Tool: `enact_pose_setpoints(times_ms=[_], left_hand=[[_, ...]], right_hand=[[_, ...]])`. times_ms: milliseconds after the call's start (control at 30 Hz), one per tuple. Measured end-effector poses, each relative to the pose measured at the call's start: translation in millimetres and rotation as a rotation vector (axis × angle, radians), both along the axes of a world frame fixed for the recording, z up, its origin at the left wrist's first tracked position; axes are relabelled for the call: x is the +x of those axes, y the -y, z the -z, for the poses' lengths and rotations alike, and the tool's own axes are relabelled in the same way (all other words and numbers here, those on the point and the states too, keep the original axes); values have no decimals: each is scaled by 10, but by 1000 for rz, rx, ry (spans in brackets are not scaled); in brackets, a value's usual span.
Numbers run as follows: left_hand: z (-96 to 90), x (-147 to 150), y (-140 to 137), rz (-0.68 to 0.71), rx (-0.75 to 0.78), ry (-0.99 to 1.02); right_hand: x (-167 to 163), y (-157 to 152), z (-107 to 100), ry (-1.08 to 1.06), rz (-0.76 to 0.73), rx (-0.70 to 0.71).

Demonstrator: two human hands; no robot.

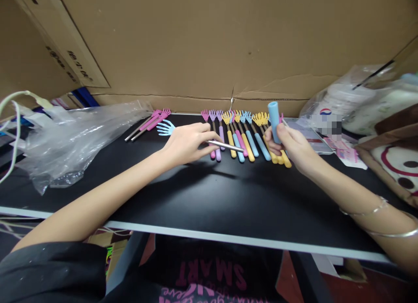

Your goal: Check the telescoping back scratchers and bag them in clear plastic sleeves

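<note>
My left hand (pixel 191 142) is closed round a back scratcher (pixel 166 128) with a light blue claw head and a bare metal rod (pixel 227 146) that points right. In my right hand (pixel 290 146) is a light blue handle sleeve (pixel 274 120), held upright between thumb and fingers, apart from the rod. Behind both hands lies a row of back scratchers (pixel 240 135) in pink, purple, yellow and blue, heads toward the cardboard. Further left rest pink back scratcher parts (pixel 160 119) with metal rods.
A clear plastic bag (pixel 75 142) and a white cable (pixel 15 133) lie at the left. Cardboard (pixel 202 46) walls the back of the black table (pixel 209 207). On the right stand a bagged white container (pixel 349 102) and a brown cartoon-patterned bag (pixel 395 155).
</note>
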State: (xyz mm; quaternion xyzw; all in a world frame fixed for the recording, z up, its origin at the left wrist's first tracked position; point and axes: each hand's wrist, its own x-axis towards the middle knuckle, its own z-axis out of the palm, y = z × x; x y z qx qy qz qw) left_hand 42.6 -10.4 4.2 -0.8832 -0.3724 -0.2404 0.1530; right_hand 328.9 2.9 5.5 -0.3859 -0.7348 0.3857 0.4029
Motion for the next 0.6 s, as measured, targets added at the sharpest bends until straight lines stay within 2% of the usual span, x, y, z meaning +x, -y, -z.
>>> enact_pose_setpoints(times_ms=[200, 267, 400, 467, 600], left_hand=[[-23, -79, -80, -24, -21, -90], [-25, -88, -94, -65, -52, -112], [-20, -90, -89, -147, -93, -138], [-13, -84, -75, -171, -88, -141], [4, -69, -52, -152, -81, -146]], right_hand=[[154, -114, -51, 318, 4, 183], [161, -119, -33, 500, 34, 309], [139, -107, 28, 831, 197, 589], [115, -81, 48, 904, 234, 654], [69, -18, 73, 932, 216, 699]])
